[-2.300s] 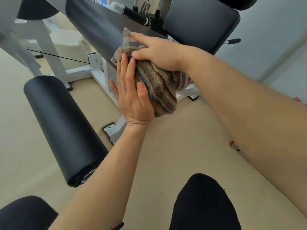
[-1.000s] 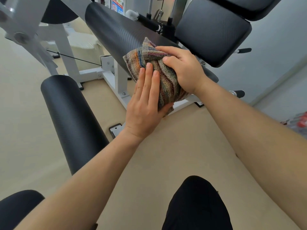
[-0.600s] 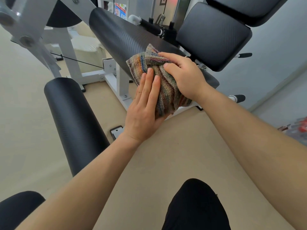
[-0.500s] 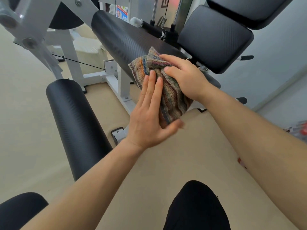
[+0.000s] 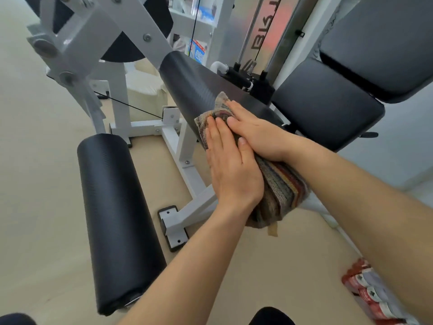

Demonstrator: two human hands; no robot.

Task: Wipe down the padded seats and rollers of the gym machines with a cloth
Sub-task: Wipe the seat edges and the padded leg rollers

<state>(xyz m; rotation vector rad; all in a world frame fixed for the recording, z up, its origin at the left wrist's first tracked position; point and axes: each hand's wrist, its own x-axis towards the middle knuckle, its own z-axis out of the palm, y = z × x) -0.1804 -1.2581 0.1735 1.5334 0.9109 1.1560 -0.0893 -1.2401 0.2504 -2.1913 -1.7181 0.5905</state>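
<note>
Both my hands on the striped cloth [image 5: 278,184], which is draped over the near end of the upper roller [image 5: 199,90]. Left hand [image 5: 232,165]: fingers [image 5: 216,132] straight and pressed together, flat on the cloth's near side, thumb lying along its top, not gripping. Right hand [image 5: 257,132]: palm down on top of the cloth, fingers [image 5: 236,109] extended and close together, tips at the cloth's far edge against the roller. One cloth corner sticks up just beyond my right fingertips; the rest hangs below my right wrist. Lower roller [image 5: 114,212] sits well left of my left fingers, untouched. Seat pad [image 5: 328,106] is right of my right fingers, apart from them.
</note>
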